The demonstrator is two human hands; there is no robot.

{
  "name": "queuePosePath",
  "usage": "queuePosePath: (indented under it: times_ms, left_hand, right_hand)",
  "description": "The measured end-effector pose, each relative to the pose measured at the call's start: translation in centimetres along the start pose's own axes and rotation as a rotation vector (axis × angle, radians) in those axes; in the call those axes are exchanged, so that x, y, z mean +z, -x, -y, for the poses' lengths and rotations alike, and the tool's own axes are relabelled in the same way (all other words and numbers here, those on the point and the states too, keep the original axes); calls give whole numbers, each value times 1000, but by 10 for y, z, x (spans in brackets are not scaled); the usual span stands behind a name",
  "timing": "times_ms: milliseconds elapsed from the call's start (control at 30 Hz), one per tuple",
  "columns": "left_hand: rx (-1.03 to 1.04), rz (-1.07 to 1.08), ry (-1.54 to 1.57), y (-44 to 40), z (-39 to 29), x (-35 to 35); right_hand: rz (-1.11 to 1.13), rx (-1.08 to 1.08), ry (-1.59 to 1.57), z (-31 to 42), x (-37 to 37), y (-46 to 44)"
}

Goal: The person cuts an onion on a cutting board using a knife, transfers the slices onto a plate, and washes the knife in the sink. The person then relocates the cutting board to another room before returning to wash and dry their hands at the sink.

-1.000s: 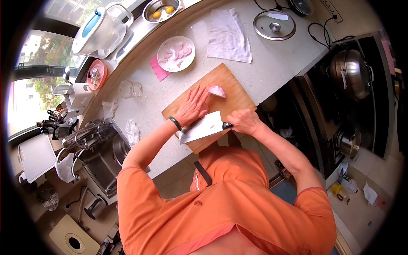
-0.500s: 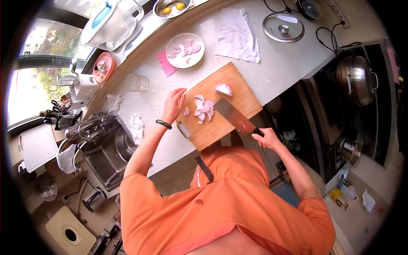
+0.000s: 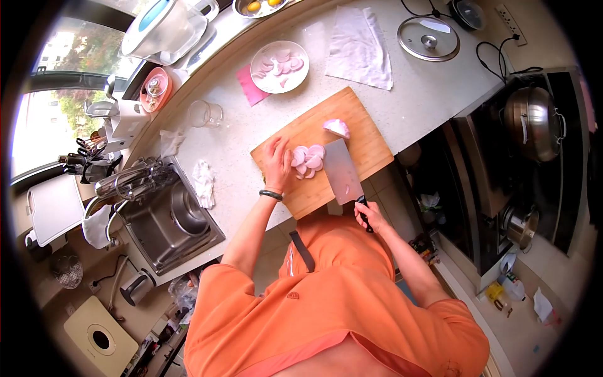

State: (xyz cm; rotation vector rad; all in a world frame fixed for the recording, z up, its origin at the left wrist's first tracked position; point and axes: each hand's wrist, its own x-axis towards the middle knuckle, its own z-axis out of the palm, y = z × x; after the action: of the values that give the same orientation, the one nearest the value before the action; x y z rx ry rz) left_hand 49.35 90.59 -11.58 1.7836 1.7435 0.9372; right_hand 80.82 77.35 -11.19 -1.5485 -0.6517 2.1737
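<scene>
My right hand (image 3: 372, 217) grips the black handle of a cleaver (image 3: 343, 171). Its broad blade lies low over the wooden cutting board (image 3: 361, 116), against the right side of a small pile of pink onion slices (image 3: 308, 161). On the other side of that pile is my left hand (image 3: 277, 164), fingers stretched out and close to the slices; whether they touch cannot be made out. A larger piece of onion (image 3: 336, 128) rests on the board beyond the blade tip. Farther back, a white plate (image 3: 281, 86) holds more onion slices.
A pink cloth (image 3: 251, 88) lies partly under the plate. Nearby are a drinking glass (image 3: 205, 114), a white cloth (image 3: 358, 50) and a glass lid (image 3: 429, 43). The sink (image 3: 157, 242) is at left, and a metal bowl with egg yolks (image 3: 260, 9) stands at the back.
My left hand has moved right and down to the onion slices. The cleaver has turned more upright and moved in beside the pile, which is now more compact.
</scene>
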Motion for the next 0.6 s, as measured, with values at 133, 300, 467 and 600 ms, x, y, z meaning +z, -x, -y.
queuePosePath:
  times_ms: [133, 300, 467, 600]
  left_hand:
    - [-43, -13, -208, 26, -4, 20]
    - [-65, -4, -293, 31, -38, 44]
    - [0, -131, -180, 29, -50, 54]
    - [-22, -149, -117, 32, -51, 58]
  right_hand:
    - [23, 3, 8, 1, 21, -12]
    - [37, 17, 61, -1, 43, -21]
    - [47, 19, 72, 2, 55, -22]
    - [41, 1, 87, 6, 59, -19]
